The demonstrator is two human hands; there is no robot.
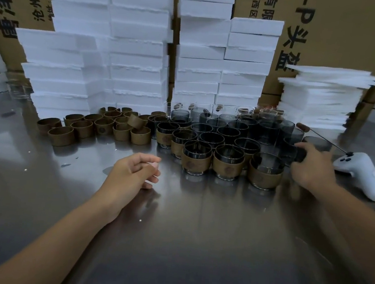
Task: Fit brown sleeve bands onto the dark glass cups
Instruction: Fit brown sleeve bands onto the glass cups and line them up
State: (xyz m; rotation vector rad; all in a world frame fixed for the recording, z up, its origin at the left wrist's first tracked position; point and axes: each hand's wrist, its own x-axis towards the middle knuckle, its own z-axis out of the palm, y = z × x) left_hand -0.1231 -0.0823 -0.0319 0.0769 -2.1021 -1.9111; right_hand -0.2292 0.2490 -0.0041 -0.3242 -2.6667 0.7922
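Note:
Several loose brown sleeve bands (105, 126) lie on the steel table at the left of centre. To their right stand many dark glass cups (234, 128), and the front ones (196, 160) wear brown bands. My left hand (136, 171) rests on the table in front of the bands, fingers loosely curled, holding nothing. My right hand (311, 164) reaches to the right edge of the cup cluster and grips a bare dark glass cup (295, 151); the fingers hide part of it.
Stacks of white foam boxes (133, 50) and cardboard cartons (345, 38) line the back. A pile of foam sheets (320, 98) sits at the right. A white controller (364, 172) lies on the steel table (195, 235), right of my right hand.

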